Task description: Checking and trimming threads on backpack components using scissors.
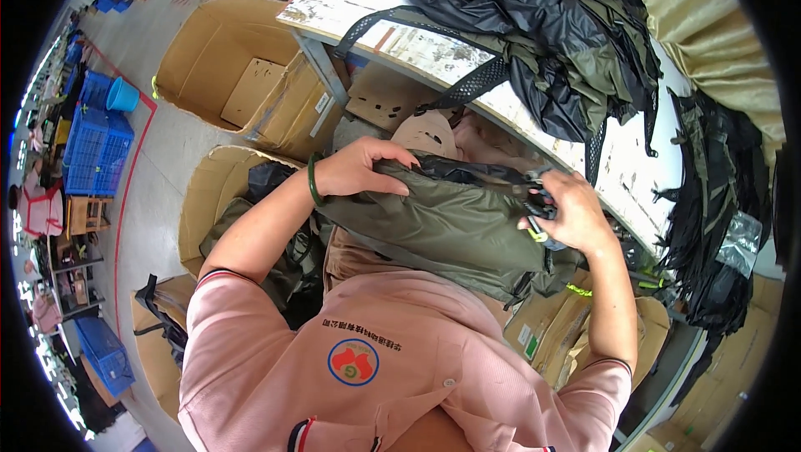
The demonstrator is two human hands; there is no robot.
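Across my lap lies an olive-green fabric piece (434, 218), thin and slightly shiny, with a black lining along its far edge. My left hand (367, 170), a green bangle on its wrist, grips the upper left edge, thumb on top and fingers partly hidden by the cloth. At the right end my right hand (571, 212) is closed round a small dark and grey thing (538, 202) with a yellow-green bit below it. That thing is blurred and partly covered by the fingers, so its kind cannot be made out.
A white worktable (325, 2) ahead bears a heap of black and olive fabric (542, 27) with mesh straps hanging over its edge. Cardboard boxes (225, 68) stand on the left. Black strips (717, 202) hang at the right. Blue crates (96, 152) are farther left.
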